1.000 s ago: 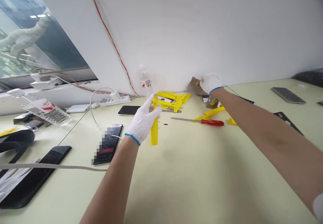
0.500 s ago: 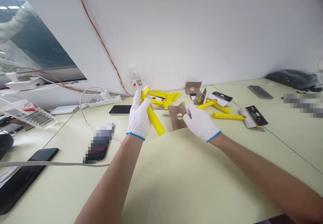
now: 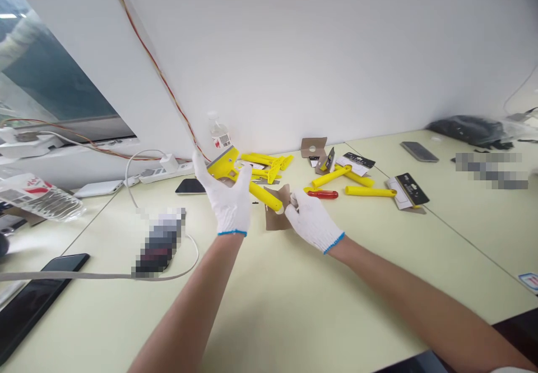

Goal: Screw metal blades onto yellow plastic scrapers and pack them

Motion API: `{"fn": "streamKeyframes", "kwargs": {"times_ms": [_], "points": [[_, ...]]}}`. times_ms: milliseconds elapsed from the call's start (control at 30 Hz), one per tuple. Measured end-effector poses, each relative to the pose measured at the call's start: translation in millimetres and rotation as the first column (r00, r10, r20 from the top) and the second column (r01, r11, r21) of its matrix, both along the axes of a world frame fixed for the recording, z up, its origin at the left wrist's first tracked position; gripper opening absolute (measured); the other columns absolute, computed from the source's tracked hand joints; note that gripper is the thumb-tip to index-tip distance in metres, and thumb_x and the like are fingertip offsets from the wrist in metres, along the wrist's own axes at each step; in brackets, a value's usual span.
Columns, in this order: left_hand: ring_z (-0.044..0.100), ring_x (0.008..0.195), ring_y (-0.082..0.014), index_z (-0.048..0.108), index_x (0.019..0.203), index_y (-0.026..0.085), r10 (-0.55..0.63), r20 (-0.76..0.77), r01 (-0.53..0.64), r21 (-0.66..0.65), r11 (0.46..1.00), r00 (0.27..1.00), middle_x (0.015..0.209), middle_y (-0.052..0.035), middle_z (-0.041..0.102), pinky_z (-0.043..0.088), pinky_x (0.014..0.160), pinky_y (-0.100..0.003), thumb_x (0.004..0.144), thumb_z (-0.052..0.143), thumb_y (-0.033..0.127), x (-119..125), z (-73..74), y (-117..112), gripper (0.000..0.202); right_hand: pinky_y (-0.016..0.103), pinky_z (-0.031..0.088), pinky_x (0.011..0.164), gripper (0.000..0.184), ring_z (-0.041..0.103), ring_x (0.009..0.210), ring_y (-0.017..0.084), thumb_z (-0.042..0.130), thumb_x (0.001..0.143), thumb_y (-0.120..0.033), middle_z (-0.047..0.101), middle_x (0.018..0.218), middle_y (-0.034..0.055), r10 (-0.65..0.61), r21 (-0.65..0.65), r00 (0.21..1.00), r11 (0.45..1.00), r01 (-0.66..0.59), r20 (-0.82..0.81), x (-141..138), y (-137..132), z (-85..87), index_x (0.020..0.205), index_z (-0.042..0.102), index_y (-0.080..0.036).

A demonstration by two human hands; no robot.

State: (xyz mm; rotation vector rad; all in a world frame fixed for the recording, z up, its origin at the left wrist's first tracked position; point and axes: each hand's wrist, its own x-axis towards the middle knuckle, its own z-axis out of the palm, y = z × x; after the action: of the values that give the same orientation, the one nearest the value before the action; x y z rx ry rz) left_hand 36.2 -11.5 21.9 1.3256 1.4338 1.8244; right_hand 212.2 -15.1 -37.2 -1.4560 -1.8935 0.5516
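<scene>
The left hand (image 3: 229, 202) stands with fingers splayed upward against a yellow plastic scraper (image 3: 222, 164), its handle slanting down toward the right hand; whether the hand firmly grips it cannot be determined. The right hand (image 3: 311, 222) is closed on the edge of a brown card (image 3: 274, 219), which sits just beneath the scraper's handle end. Beyond them, further yellow scrapers (image 3: 264, 161) and a red-handled screwdriver (image 3: 322, 194) lie on the pale green tabletop (image 3: 294, 300).
</scene>
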Motion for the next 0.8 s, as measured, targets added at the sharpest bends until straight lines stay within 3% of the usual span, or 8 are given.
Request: {"fn": "streamKeyframes", "kwargs": {"times_ms": [100, 233, 367, 467, 533, 633, 700, 800], "points": [[0.045, 0.150, -0.0250, 0.044, 0.151, 0.028, 0.157, -0.081, -0.146, 0.128, 0.981, 0.984, 0.149, -0.0115, 0.056, 0.043, 0.123, -0.038, 0.092, 0.077, 0.029, 12, -8.4, -4, 0.067, 0.029, 0.028, 0.059, 0.022, 0.043, 0.061, 0.015, 0.053, 0.088, -0.024, 0.045, 0.067, -0.0041, -0.028, -0.016, 0.996, 1.000, 0.027, -0.089, -2, 1, -2.3, 0.080, 0.033, -0.025], [0.043, 0.152, -0.0255, 0.037, 0.154, 0.027, 0.151, -0.125, -0.135, 0.126, 0.983, 0.981, 0.163, -0.0140, 0.041, 0.044, 0.121, -0.036, 0.092, 0.078, 0.031, 14, -16.6, -4, 0.075, 0.027, 0.031, 0.055, 0.020, 0.046, 0.062, 0.015, 0.053, 0.085, -0.024, 0.045, 0.068, -0.0037, -0.032, -0.122, 0.980, 0.992, 0.007, -0.199, -3, -4, -1.8, 0.078, 0.035, -0.025], [0.046, 0.150, -0.0243, 0.039, 0.153, 0.028, 0.142, -0.124, -0.124, 0.142, 0.982, 0.982, 0.161, -0.0125, 0.045, 0.046, 0.119, -0.034, 0.091, 0.078, 0.028, 14, -23.1, -3, 0.074, 0.026, 0.034, 0.054, 0.020, 0.047, 0.063, 0.015, 0.055, 0.082, -0.023, 0.044, 0.069, -0.0045, -0.072, -0.238, 0.950, 0.971, -0.002, -0.305, -5, -10, 1.9, 0.078, 0.036, -0.024], [0.054, 0.142, -0.0233, 0.044, 0.151, 0.031, 0.078, -0.111, -0.067, 0.097, 0.993, 0.991, 0.160, -0.0098, 0.047, 0.053, 0.108, -0.032, 0.090, 0.077, 0.026, 22, -27.9, -4, 0.069, 0.027, 0.039, 0.056, 0.020, 0.051, 0.064, 0.016, 0.055, 0.081, -0.023, 0.043, 0.069, -0.0049, -0.124, -0.281, 0.904, 0.960, 0.005, -0.410, -4, -8, 4.8, 0.077, 0.035, -0.024], [0.060, 0.133, -0.0246, 0.048, 0.152, 0.032, 0.022, -0.124, -0.018, 0.039, 0.999, 0.992, 0.153, -0.0096, 0.055, 0.056, 0.101, -0.033, 0.093, 0.074, 0.029, 26, -27.9, -5, 0.064, 0.029, 0.041, 0.059, 0.021, 0.051, 0.066, 0.016, 0.057, 0.081, -0.024, 0.045, 0.070, -0.0041, -0.145, -0.231, 0.908, 0.971, 0.055, -0.393, 0, -6, 6.8, 0.075, 0.037, -0.024], [0.068, 0.111, -0.0260, 0.056, 0.150, 0.032, -0.036, -0.178, 0.028, -0.043, 0.999, 0.983, 0.125, -0.0089, 0.071, 0.055, 0.096, -0.037, 0.098, 0.066, 0.031, 23, -20.5, -6, 0.053, 0.031, 0.039, 0.059, 0.023, 0.049, 0.067, 0.018, 0.061, 0.081, -0.027, 0.049, 0.071, -0.0017, -0.181, -0.130, 0.919, 0.981, 0.144, -0.351, 9, -2, 11.5, 0.074, 0.039, -0.024], [0.068, 0.105, -0.0269, 0.062, 0.147, 0.031, -0.030, -0.228, 0.009, -0.094, 0.996, 0.973, 0.108, -0.0080, 0.073, 0.053, 0.095, -0.039, 0.097, 0.066, 0.029, 17, -12.9, -6, 0.050, 0.032, 0.040, 0.058, 0.023, 0.050, 0.068, 0.019, 0.062, 0.082, -0.031, 0.050, 0.072, -0.0003, -0.188, -0.108, 0.911, 0.981, 0.159, -0.367, 14, -1, 16.1, 0.075, 0.041, -0.024], [0.069, 0.090, -0.0237, 0.057, 0.154, 0.030, -0.076, -0.260, 0.026, -0.193, 0.981, 0.963, 0.092, -0.0045, 0.073, 0.053, 0.092, -0.037, 0.094, 0.068, 0.029, 8, -5.0, -5, 0.061, 0.035, 0.047, 0.062, 0.023, 0.057, 0.072, 0.021, 0.062, 0.085, -0.037, 0.056, 0.076, 0.0015, -0.153, -0.084, 0.903, 0.988, 0.130, -0.401, 10, -3, 23.2, 0.077, 0.044, -0.025]]}}
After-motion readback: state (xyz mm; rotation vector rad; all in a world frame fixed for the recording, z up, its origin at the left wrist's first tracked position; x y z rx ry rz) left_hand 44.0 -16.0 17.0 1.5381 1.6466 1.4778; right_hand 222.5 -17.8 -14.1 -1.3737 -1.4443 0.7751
